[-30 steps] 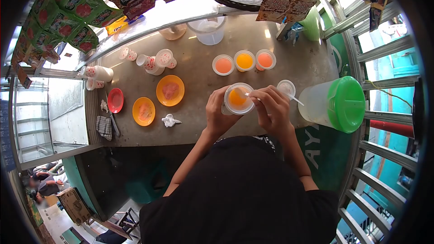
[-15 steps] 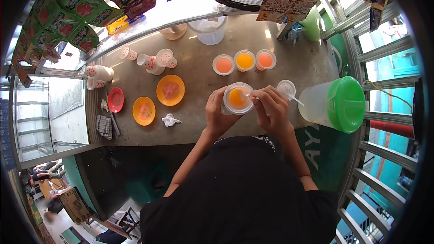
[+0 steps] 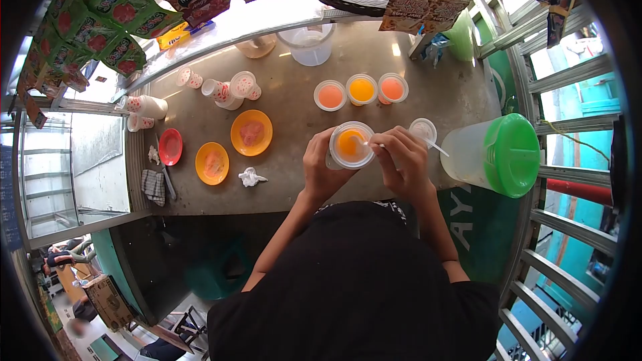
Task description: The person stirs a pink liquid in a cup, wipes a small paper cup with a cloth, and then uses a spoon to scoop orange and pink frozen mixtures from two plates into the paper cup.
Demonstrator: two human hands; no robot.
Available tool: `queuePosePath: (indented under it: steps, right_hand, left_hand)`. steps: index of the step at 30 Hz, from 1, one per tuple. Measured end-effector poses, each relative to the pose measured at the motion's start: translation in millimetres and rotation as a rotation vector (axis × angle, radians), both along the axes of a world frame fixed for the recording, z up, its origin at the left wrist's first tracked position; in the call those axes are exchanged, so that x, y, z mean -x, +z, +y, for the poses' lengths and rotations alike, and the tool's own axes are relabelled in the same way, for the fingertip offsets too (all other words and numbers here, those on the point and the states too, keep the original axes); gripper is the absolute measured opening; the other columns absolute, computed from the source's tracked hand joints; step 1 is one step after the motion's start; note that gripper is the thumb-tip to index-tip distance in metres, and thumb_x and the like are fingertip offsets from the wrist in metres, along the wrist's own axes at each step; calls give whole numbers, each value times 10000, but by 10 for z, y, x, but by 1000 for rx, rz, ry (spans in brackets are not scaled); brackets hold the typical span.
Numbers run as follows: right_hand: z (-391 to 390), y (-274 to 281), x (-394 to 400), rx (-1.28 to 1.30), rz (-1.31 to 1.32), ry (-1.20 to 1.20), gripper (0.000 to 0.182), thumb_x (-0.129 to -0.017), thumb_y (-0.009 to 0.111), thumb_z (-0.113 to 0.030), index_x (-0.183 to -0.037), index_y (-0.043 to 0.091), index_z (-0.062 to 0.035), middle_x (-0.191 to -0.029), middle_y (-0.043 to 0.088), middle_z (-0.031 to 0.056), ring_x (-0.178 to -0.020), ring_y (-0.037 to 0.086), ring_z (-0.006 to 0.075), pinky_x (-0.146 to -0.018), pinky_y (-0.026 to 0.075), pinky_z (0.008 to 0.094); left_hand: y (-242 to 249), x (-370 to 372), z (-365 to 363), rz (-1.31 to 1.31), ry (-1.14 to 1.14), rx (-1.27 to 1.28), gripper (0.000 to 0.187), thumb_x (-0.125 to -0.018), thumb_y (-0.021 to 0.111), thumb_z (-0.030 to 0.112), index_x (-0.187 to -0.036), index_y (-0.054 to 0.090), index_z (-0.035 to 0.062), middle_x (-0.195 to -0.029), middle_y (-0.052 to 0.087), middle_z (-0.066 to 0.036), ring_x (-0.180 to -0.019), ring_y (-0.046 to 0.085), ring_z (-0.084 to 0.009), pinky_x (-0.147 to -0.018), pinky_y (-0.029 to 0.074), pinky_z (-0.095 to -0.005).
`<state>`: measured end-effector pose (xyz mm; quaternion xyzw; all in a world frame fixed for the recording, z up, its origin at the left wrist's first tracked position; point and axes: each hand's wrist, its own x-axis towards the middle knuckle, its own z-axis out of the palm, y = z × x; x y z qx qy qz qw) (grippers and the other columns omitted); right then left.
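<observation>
My left hand [image 3: 324,160] is wrapped round a clear plastic cup [image 3: 352,145] with orange liquid in it, held above the front of the counter. In my right hand [image 3: 402,159] a spoon [image 3: 363,141] is pinched, its lower end inside the cup. Just beyond the right hand stands a small tub [image 3: 422,130] of pale contents, with a white spoon [image 3: 438,148] leaning out of it. Farther back, a cup of yellow-orange drink [image 3: 362,89] stands between two cups of pinkish-orange drink [image 3: 330,96] [image 3: 393,88].
A large clear jar with a green lid [image 3: 511,155] is at the right. Orange plates [image 3: 252,132] with pink food, a red dish [image 3: 171,147] and a crumpled tissue [image 3: 251,177] lie to the left. Stacked cups [image 3: 227,92] and a clear bucket [image 3: 309,47] sit behind; sachets [image 3: 93,23] hang overhead.
The spoon has shifted slightly within the cup, and the orange liquid looks a little different. Both hands keep nearly the same place and hold.
</observation>
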<state>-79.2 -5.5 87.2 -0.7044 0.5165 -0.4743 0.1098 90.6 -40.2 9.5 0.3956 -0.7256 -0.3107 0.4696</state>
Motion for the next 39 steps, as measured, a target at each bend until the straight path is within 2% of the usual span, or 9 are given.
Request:
queuePosePath:
  steps: [3,8,12,14,17,29,31,37,39]
  right_hand:
    - [-2,-23,1,-55,-133,87,81,-833,676,-12,-898,630,-25,-812,671,111,-714,651,262,-616,507,348]
    - [4,-11,41,-38,9,43,86,-828,680,-7,-896,630,-21,-810,669,114,-706,647,265,-609,502,353]
    - [30,-15,35,-28,-106,62,85,-829,679,-6,-896,630,-23,-805,668,113,-699,642,267,-605,499,355]
    - [33,12,38,32,2,-34,79,-832,678,-10,-892,630,-27,-803,666,107,-693,637,266,-599,495,357]
    - [74,-1,66,-46,-81,76,74,-835,679,-13,-888,630,-29,-807,667,103,-693,635,266,-597,494,357]
    - [189,-67,162,11,2,-15,67,-835,674,-2,-878,628,-24,-790,658,98,-673,623,261,-581,476,363]
    - [210,-76,208,-18,-40,29,69,-836,674,-3,-884,628,-23,-790,657,97,-676,624,261,-581,475,364]
    - [220,-123,306,17,-30,-2,76,-842,678,-23,-898,628,-28,-791,651,91,-678,621,260,-577,470,369]
    - [232,-142,340,24,23,-37,77,-842,680,-31,-899,627,-30,-790,649,88,-676,619,259,-576,467,370]
  left_hand:
    - [4,0,12,-1,0,-6,607,-623,909,151,-1138,603,45,-1102,661,-131,-1005,647,-301,-867,515,-391]
    - [-8,18,39,15,4,-33,609,-622,907,140,-1141,603,43,-1103,665,-132,-1009,648,-298,-868,516,-387]
    - [4,37,64,4,-14,-26,605,-628,902,133,-1146,603,40,-1103,665,-133,-1010,649,-295,-865,519,-383]
    - [0,51,70,7,-16,-26,604,-631,900,132,-1148,603,40,-1103,665,-133,-1010,649,-295,-865,519,-384]
    - [-10,59,89,5,-26,-13,605,-630,899,135,-1149,602,40,-1108,664,-134,-1011,648,-298,-869,518,-388]
    - [-102,186,204,5,-36,-17,605,-622,895,138,-1145,604,47,-1090,665,-132,-1001,648,-303,-874,512,-393]
    - [-96,217,207,-41,-27,57,588,-655,911,141,-1141,604,16,-1045,691,-151,-940,696,-261,-824,556,-348]
    - [-159,314,250,-11,-40,-13,612,-623,896,135,-1153,603,45,-1092,667,-131,-1001,648,-301,-874,515,-395]
    - [-161,342,224,-32,-43,21,605,-640,903,143,-1152,601,31,-1074,677,-141,-972,670,-282,-851,535,-374]
